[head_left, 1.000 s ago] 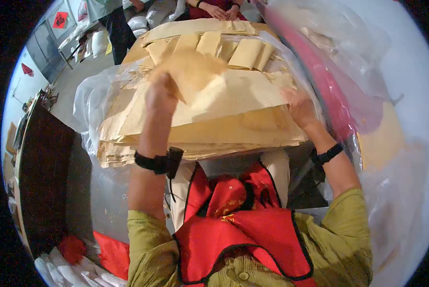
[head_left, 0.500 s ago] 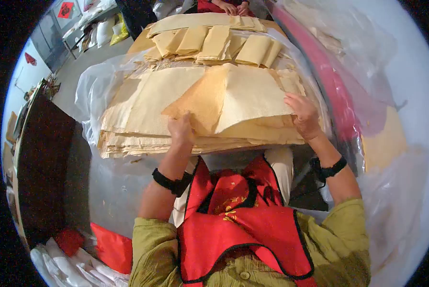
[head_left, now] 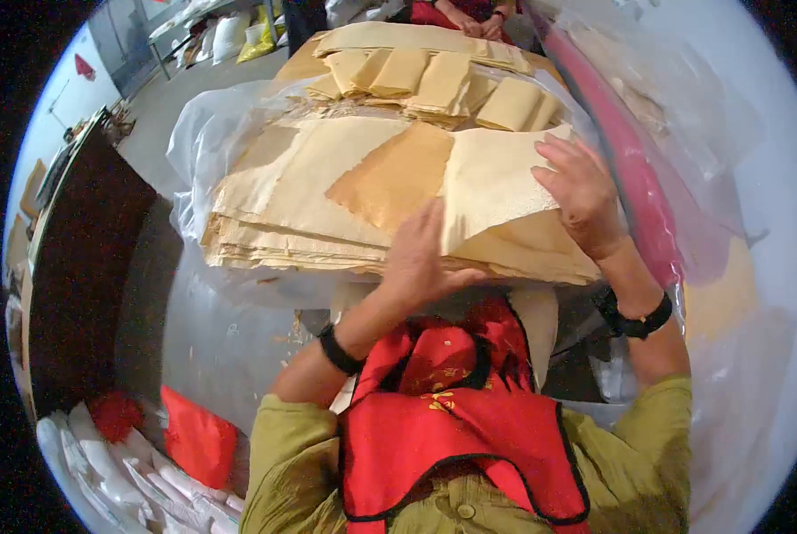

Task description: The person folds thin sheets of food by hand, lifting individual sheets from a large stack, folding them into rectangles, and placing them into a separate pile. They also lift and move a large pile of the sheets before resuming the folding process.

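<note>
A stack of thin, cream-yellow sheets (head_left: 323,178) with a cloth-like texture and ragged edges, resembling tofu skin, lies in front of me. On top is a folded sheet (head_left: 496,178); a darker orange-tan patch (head_left: 394,178) shows left of its fold. My left hand (head_left: 416,258) is at the fold's near end, fingers straight and together, thumb stretched out to the right. Over the folded sheet's right edge is my right hand (head_left: 585,191), its fingers apart and curved. Whether its fingertips touch the sheet is hard to tell.
Behind the stack lie several folded bundles (head_left: 398,73) and a long folded pile (head_left: 425,37). Clear plastic (head_left: 203,133) hangs around the stack. Another person's hands (head_left: 479,22) are at the far end. A dark panel (head_left: 87,258) stands left; a pink-red strip (head_left: 612,133) runs along the right.
My left hand has let go of the sheet's corner and moved right to the fold, its fingers now straight. My right hand's fingers have spread at the right edge. The view has shifted slightly.
</note>
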`<state>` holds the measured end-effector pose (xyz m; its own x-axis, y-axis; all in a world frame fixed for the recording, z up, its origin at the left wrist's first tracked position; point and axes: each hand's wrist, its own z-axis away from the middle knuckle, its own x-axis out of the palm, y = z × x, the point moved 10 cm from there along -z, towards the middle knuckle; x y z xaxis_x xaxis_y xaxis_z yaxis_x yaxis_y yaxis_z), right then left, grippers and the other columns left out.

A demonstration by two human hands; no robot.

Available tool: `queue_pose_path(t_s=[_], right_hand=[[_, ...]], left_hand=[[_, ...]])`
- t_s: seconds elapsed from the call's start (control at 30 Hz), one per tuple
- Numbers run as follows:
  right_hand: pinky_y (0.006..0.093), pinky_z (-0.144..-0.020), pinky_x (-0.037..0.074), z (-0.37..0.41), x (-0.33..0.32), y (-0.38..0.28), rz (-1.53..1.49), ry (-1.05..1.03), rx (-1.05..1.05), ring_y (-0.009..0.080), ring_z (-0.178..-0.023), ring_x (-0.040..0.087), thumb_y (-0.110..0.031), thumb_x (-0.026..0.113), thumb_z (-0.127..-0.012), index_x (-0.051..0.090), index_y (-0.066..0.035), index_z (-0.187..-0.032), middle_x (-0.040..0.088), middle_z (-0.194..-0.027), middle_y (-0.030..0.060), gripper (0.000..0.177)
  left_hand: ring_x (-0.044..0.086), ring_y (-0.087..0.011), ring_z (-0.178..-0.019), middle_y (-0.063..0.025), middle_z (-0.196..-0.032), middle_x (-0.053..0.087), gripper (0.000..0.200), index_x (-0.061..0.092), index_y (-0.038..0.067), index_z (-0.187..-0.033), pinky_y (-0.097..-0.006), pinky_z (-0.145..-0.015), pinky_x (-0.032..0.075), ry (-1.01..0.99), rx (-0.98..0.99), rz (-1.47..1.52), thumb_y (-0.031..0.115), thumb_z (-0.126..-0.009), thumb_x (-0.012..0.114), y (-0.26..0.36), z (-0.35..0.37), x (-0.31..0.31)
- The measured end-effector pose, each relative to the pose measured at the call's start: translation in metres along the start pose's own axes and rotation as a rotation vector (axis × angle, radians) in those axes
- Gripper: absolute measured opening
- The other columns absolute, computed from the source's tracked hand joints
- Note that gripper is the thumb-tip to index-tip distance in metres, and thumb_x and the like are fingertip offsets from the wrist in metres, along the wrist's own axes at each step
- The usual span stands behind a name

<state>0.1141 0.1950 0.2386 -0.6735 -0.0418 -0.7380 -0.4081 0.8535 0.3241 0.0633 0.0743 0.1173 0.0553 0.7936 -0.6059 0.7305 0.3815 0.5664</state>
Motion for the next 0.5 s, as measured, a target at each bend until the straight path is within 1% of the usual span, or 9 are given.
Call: queue_pose_path(t_s=[0.03, 0.13, 0.17, 0.2, 0.27, 0.3, 0.4, 0.47, 0.5], right_hand=[[0.0441, -0.091, 0.037, -0.013, 0.001, -0.011, -0.005, 0.014, -0.053, 0.0282, -0.106, 0.050, -0.009, 0.050, -0.072, 0.057, -0.005, -0.089, 0.054, -0.109, 0.0118, 0.018], [0.0444, -0.091, 0.037, -0.055, 0.011, -0.040, -0.023, 0.100, -0.171, 0.0289, -0.106, 0.050, -0.011, 0.051, -0.073, 0.055, -0.005, -0.094, 0.054, -0.110, 0.0121, 0.022], [0.0439, -0.091, 0.037, -0.069, 0.013, -0.050, -0.036, 0.157, -0.187, 0.0293, -0.106, 0.049, -0.011, 0.052, -0.073, 0.054, -0.005, -0.096, 0.054, -0.110, 0.0123, 0.024], [0.0434, -0.091, 0.037, -0.079, 0.013, -0.057, -0.048, 0.215, -0.203, 0.0298, -0.106, 0.049, -0.010, 0.053, -0.073, 0.053, -0.005, -0.098, 0.054, -0.109, 0.0125, 0.026], [0.0414, -0.089, 0.039, -0.093, 0.016, -0.047, -0.227, 0.320, -0.048, 0.0309, -0.104, 0.050, -0.010, 0.055, -0.073, 0.051, -0.005, -0.102, 0.053, -0.111, 0.0142, 0.030], [0.0404, -0.088, 0.040, -0.094, 0.020, -0.039, -0.316, 0.367, 0.032, 0.0314, -0.103, 0.051, -0.009, 0.057, -0.073, 0.050, -0.005, -0.104, 0.052, -0.112, 0.0151, 0.032], [0.0375, -0.083, 0.044, -0.060, 0.098, 0.010, -0.658, 0.179, 0.490, 0.0319, -0.093, 0.055, -0.011, 0.060, -0.074, 0.049, -0.002, -0.105, 0.053, -0.108, 0.0172, 0.034], [0.0371, -0.070, 0.049, -0.020, 0.165, 0.024, -0.744, -0.083, 0.743, 0.0298, -0.080, 0.059, -0.018, 0.061, -0.077, 0.048, 0.000, -0.106, 0.057, -0.096, 0.0175, 0.037], [0.0351, -0.066, 0.049, 0.003, 0.193, 0.026, -0.885, -0.182, 0.961, 0.0256, -0.079, 0.059, -0.019, 0.060, -0.078, 0.049, 0.000, -0.102, 0.057, -0.093, 0.0148, 0.033]], left_hand=[[0.045, -0.0384, -0.107, -0.0255, -0.117, 0.045, 0.070, 0.039, -0.004, -0.119, -0.0397, -0.091, 0.037, 0.005, -0.008, 0.036, 0.030, -0.067, 0.071, 0.005, -0.004, 0.002], [0.056, -0.0375, -0.088, -0.0233, -0.098, 0.056, 0.047, 0.048, -0.003, -0.111, -0.0362, -0.081, 0.045, 0.143, -0.259, 0.442, 0.023, -0.075, 0.063, -0.041, -0.010, 0.017], [0.059, -0.0319, -0.069, -0.0173, -0.084, 0.061, 0.027, 0.054, -0.001, -0.103, -0.0357, -0.066, 0.049, 0.169, -0.256, 0.414, 0.014, -0.081, 0.053, -0.062, -0.010, 0.016], [0.058, -0.0298, -0.067, -0.0158, -0.082, 0.060, 0.023, 0.054, 0.000, -0.099, -0.0358, -0.064, 0.050, 0.242, -0.466, 0.643, 0.014, -0.082, 0.050, -0.087, -0.002, 0.012], [0.057, -0.0258, -0.064, -0.0128, -0.076, 0.058, 0.017, 0.054, 0.000, -0.091, -0.0361, -0.059, 0.051, 0.383, -0.883, 1.105, 0.013, -0.083, 0.046, -0.122, 0.023, 0.018], [0.057, -0.0254, -0.064, -0.0122, -0.075, 0.056, 0.014, 0.052, 0.001, -0.087, -0.0363, -0.058, 0.051, 0.399, -0.924, 1.123, 0.013, -0.083, 0.046, -0.131, 0.028, 0.014], [0.057, -0.0243, -0.063, -0.0103, -0.071, 0.051, 0.013, 0.044, 0.003, -0.076, -0.0372, -0.056, 0.053, 0.433, -1.054, 1.185, 0.014, -0.083, 0.045, -0.167, 0.049, 0.014], [0.057, -0.0236, -0.063, -0.0091, -0.068, 0.048, 0.018, 0.039, 0.005, -0.068, -0.0378, -0.055, 0.054, 0.449, -1.137, 1.227, 0.014, -0.082, 0.045, -0.181, 0.059, 0.019], [0.057, -0.0241, -0.062, -0.0098, -0.068, 0.048, 0.018, 0.039, 0.004, -0.068, -0.0381, -0.054, 0.054, 0.437, -1.135, 1.234, 0.014, -0.082, 0.045, -0.177, 0.057, 0.017]])
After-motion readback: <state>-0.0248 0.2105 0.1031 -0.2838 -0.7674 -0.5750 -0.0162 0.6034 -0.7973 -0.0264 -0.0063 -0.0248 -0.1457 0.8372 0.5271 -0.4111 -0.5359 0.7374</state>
